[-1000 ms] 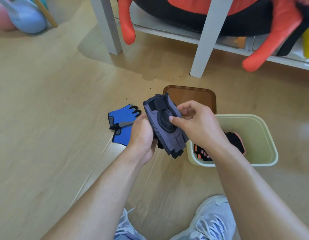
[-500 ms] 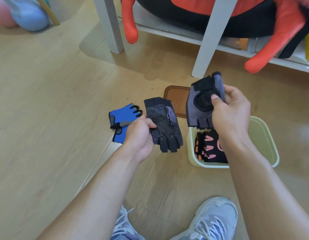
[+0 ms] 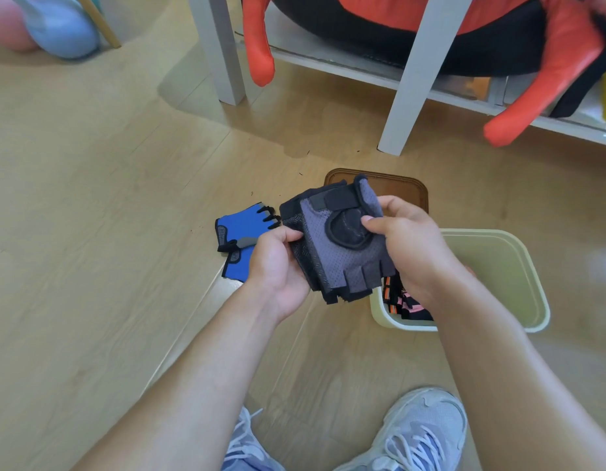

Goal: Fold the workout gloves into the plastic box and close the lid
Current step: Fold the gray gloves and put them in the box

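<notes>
Two grey and black workout gloves (image 3: 339, 253) are stacked one on the other, held above the floor. My left hand (image 3: 277, 266) grips their left edge and my right hand (image 3: 413, 246) pinches the top glove with the thumb on its round black patch. A blue glove (image 3: 242, 239) lies on the floor to the left. The pale green plastic box (image 3: 519, 266) stands open at the right, with black gloves with orange and pink stripes (image 3: 406, 305) inside. Its brown lid (image 3: 396, 188) lies flat on the floor behind the grey gloves.
White shelf legs (image 3: 413, 79) stand behind, with an orange and black bag (image 3: 553, 62) on the low shelf. Blue and pink kettlebells (image 3: 57, 25) sit at the far left. My two light sneakers (image 3: 423, 433) are at the bottom edge on the wooden floor.
The two grey gloves were held apart half a second ago; my right hand has brought its glove down and left onto the one in my left hand.
</notes>
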The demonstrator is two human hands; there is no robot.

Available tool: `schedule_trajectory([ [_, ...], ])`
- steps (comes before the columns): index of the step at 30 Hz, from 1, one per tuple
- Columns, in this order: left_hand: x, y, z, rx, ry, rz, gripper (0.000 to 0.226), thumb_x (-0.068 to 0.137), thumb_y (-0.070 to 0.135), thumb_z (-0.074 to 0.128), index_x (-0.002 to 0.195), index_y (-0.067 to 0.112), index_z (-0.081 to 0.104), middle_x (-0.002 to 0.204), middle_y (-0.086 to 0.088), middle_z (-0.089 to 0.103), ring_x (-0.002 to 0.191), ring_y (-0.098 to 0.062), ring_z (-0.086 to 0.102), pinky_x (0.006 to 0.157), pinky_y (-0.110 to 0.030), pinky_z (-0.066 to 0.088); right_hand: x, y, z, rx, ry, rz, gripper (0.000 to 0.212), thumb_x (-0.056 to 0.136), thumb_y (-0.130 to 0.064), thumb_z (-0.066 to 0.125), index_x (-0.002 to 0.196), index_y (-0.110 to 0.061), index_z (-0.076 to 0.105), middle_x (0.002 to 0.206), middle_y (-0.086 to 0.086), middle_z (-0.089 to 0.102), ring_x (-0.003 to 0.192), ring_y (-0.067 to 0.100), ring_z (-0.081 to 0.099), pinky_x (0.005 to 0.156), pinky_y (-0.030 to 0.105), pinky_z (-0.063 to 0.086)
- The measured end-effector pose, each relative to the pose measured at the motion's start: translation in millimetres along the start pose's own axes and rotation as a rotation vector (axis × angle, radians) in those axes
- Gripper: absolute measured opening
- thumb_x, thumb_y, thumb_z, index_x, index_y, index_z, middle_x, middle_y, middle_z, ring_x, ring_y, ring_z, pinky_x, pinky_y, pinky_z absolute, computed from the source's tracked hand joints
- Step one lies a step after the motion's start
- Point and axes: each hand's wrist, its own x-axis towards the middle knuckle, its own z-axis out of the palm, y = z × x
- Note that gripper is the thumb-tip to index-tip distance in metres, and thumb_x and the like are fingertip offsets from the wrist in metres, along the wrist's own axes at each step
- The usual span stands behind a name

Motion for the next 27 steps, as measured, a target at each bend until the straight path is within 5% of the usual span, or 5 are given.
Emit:
schedule_trajectory([
  [6, 2.6, 1.1, -0.5, 0.019, -0.133, 0.055, 0.056, 0.105, 0.039, 0.031, 0.138, 0.005, 0.062, 0.134, -0.021, 0.067, 0.132, -0.039, 0.058, 0.113, -0.056, 0.043, -2.3, 0.2, -0.6, -0.120, -0.014, -0.060, 0.032, 0.098, 0.000, 0.054, 0.110, -0.026, 0.068, 0.099, -0.003, 0.080, 0.087, 0.017, 0.078, 0.073, 0.038, 0.065],
  [15, 5.2, -1.0, -0.9, 0.095, -0.100, 0.066, 0.070, 0.106, 0.060, 0.022, 0.135, 0.013, 0.065, 0.131, -0.013, 0.071, 0.125, -0.032, 0.066, 0.110, -0.053, 0.046, -4.4, -1.9, -4.2, -0.076, -0.089, -0.111, 0.014, 0.099, -0.024, 0.066, 0.107, -0.026, 0.076, 0.097, -0.002, 0.081, 0.088, 0.017, 0.079, 0.071, 0.033, 0.062],
  [19, 4.3, -2.2, -1.9, 0.106, -0.106, 0.082, 0.067, 0.107, 0.057, 0.026, 0.131, 0.011, 0.068, 0.128, -0.016, 0.072, 0.124, -0.035, 0.066, 0.109, -0.054, 0.047, -3.4, -1.9, -4.9, 0.020, -0.226, -0.042, 0.017, 0.100, -0.022, 0.065, 0.112, -0.021, 0.077, 0.106, 0.005, 0.080, 0.100, 0.025, 0.077, 0.087, 0.042, 0.060],
  [23, 0.4, -2.7, 0.5, 0.114, -0.202, 0.103, 0.078, 0.105, 0.063, 0.019, 0.140, 0.007, 0.060, 0.135, -0.017, 0.068, 0.129, -0.032, 0.063, 0.111, -0.051, 0.046, -2.8, 4.8, -1.3, -0.075, -0.148, -0.063, 0.015, 0.100, -0.025, 0.066, 0.109, -0.027, 0.077, 0.102, -0.003, 0.081, 0.099, 0.019, 0.077, 0.088, 0.043, 0.062],
  [27, 0.2, -3.5, 2.3, 0.204, -0.191, 0.145, 0.067, 0.103, 0.060, 0.037, 0.136, 0.009, 0.064, 0.133, -0.014, 0.070, 0.126, -0.029, 0.065, 0.112, -0.051, 0.046, -2.7, 7.0, -0.7, -0.071, -0.146, -0.064, 0.016, 0.100, -0.026, 0.066, 0.113, -0.027, 0.076, 0.103, -0.004, 0.081, 0.098, 0.016, 0.077, 0.088, 0.041, 0.062],
])
